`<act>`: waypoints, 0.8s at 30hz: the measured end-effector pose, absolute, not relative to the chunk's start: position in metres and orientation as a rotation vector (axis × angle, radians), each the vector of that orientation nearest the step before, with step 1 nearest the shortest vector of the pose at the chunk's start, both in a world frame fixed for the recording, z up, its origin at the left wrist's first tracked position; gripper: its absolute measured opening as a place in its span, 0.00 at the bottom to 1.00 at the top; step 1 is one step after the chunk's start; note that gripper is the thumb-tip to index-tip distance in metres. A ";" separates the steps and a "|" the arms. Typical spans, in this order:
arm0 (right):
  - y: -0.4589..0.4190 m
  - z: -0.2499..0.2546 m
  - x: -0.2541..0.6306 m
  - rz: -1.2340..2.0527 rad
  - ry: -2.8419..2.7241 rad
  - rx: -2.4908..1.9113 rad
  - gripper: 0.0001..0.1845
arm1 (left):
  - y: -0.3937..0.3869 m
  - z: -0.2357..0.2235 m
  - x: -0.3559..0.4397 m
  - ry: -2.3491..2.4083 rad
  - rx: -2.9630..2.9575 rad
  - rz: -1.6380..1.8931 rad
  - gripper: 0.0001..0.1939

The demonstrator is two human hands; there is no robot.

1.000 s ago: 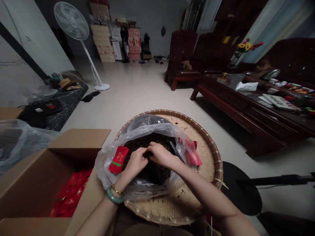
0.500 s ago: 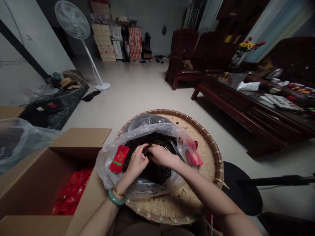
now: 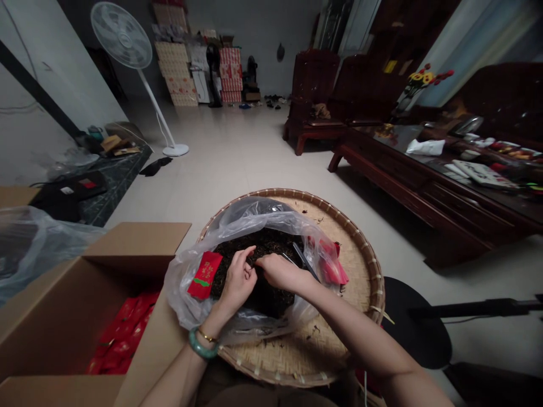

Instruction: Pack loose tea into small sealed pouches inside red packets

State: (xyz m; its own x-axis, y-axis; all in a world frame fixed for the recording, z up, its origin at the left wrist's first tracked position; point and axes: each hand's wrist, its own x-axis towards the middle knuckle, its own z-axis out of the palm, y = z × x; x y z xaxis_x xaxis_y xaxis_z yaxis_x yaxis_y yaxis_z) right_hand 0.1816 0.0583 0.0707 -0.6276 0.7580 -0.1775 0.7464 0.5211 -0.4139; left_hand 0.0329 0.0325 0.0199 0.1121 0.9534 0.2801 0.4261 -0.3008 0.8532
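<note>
Dark, loose dried leaves that look like tea (image 3: 271,238) fill a clear plastic bag (image 3: 180,294), its mouth spread wide on a round woven bamboo tray (image 3: 322,350). Over the leaves, my left hand (image 3: 238,278) is closed with its fingers curled in. My right hand (image 3: 280,272) is closed in a pinch beside it, thumb and forefinger pointing toward the left hand. What either hand holds is too small or hidden. A red packet (image 3: 205,275) with gold lettering and a green band lies on the bag's left side. A slim dark-handled tool (image 3: 304,261) leans at the right.
Left of the tray stands an open cardboard box (image 3: 138,240) containing several red packets (image 3: 123,333). Pinkish-red wrappers (image 3: 336,270) lie at the tray's right. Beyond are a white standing fan (image 3: 123,37), a low wooden table (image 3: 407,186) and a black round base (image 3: 418,325).
My right hand has shifted slightly, its fingertips lower and a little apart from the left fingers. The left hand stays nearly in place. The view has moved slightly.
</note>
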 end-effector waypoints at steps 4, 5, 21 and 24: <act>0.058 0.080 0.184 0.669 -2.587 -1.491 0.16 | 0.030 0.022 0.036 1.341 1.811 1.169 0.29; 0.058 0.081 0.185 0.674 -2.531 -1.498 0.17 | 0.030 0.022 0.036 1.348 1.808 1.171 0.29; 0.049 0.070 0.207 0.614 -2.256 -1.214 0.14 | 0.031 0.021 0.027 1.342 1.712 1.285 0.26; 0.042 0.069 0.205 0.490 -2.378 -1.172 0.14 | 0.029 0.022 0.028 1.306 1.728 1.278 0.26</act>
State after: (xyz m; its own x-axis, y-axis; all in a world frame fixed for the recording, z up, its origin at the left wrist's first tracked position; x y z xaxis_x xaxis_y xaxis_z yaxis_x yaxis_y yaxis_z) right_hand 0.2054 0.0424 0.0686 -0.5425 0.8080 0.2298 0.6512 0.5773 -0.4926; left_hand 0.0280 0.0293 0.0224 0.0445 0.9437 0.3279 0.3478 -0.3223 0.8804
